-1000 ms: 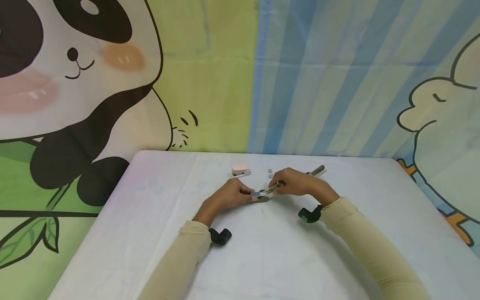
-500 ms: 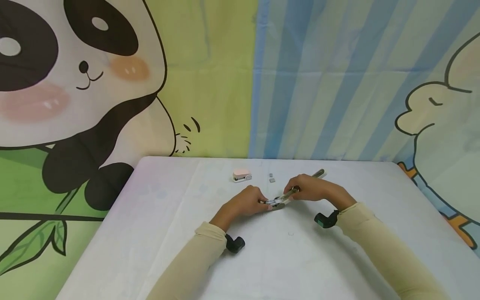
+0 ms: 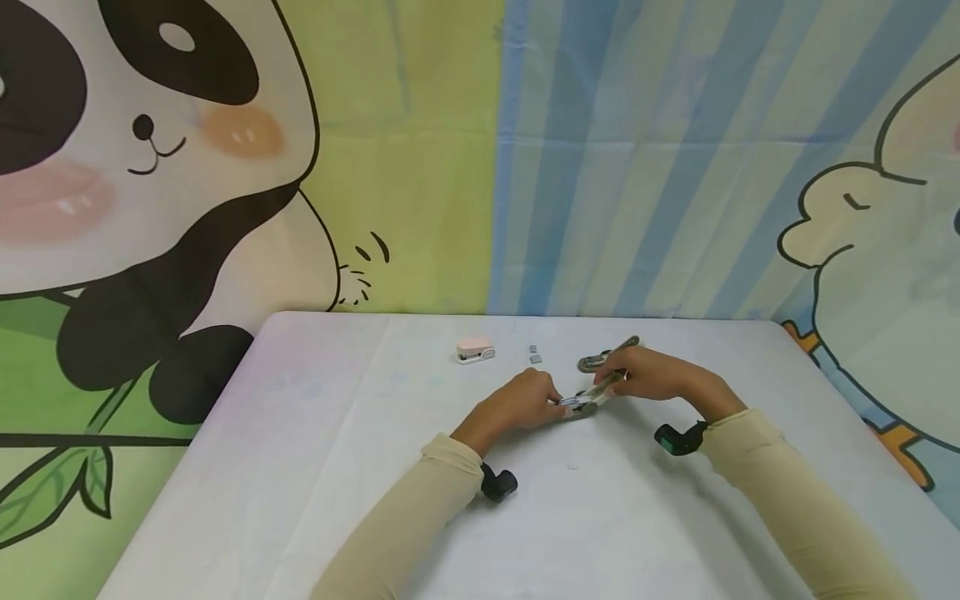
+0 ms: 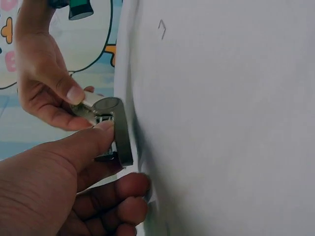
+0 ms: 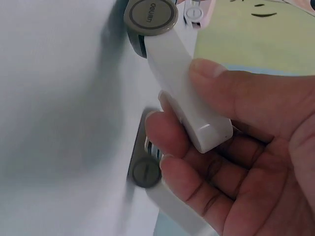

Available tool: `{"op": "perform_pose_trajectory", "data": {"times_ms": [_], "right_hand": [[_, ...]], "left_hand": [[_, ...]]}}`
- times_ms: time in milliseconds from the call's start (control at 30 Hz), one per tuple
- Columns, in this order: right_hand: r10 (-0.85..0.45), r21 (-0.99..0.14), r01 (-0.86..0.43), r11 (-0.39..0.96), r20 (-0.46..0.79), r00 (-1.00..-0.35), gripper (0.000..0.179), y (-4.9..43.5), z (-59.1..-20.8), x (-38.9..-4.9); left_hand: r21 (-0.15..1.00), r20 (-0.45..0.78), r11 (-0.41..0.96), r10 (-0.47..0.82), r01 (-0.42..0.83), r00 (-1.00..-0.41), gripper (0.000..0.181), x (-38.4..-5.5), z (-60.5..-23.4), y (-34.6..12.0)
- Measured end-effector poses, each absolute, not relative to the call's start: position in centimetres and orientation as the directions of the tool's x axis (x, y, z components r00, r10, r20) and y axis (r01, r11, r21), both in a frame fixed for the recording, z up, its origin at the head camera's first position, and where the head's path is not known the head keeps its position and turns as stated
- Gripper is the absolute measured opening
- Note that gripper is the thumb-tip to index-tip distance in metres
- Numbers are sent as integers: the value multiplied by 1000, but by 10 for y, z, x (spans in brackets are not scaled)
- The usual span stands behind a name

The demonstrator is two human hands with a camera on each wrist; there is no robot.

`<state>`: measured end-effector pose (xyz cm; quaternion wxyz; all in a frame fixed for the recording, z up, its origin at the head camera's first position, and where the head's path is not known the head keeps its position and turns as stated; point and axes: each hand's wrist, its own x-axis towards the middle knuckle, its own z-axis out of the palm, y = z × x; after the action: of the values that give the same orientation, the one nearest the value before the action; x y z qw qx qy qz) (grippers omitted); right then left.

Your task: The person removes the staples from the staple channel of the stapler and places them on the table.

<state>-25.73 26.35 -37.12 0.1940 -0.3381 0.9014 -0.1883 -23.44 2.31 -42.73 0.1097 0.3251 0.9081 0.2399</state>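
Observation:
Both hands hold one grey-and-white stapler (image 3: 583,406), its long arm swung up from the base. My left hand (image 3: 521,404) pinches the head end; in the left wrist view the thumb presses on the metal magazine beside the grey base (image 4: 125,137). With thumb and fingers, my right hand (image 3: 660,379) grips the white arm (image 5: 170,64). Behind the right hand, a second stapler (image 3: 591,364) of the same kind lies on the table, partly hidden by that hand. Whether staples sit in the magazine is hard to tell.
On the white table (image 3: 375,500), a small pink stapler (image 3: 475,350) stands toward the back. Two little grey blocks, apparently staple strips (image 3: 535,358), lie to its right. One bent staple (image 4: 162,29) lies in front of the hands. A printed curtain (image 3: 420,167) hangs behind.
Both hands have carried the held stapler to the right, uncovering more of the second stapler. The loose staple appears further right and nearer than one second ago.

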Motion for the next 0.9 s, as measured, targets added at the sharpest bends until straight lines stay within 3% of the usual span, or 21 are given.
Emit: {"op": "perform_pose_trajectory", "data": {"times_ms": [400,900], "right_hand": [[-620,-440,-495,749,-200,-759,22,283,-361,-251],[-604,-428,-472,771,-255,-755,21,292,-371,-261]], "left_hand": [[499,49,707,554,501,-831,23,-224,-434,61],[488,-9,743,528,457,-849,23,-222,-437,77]]}}
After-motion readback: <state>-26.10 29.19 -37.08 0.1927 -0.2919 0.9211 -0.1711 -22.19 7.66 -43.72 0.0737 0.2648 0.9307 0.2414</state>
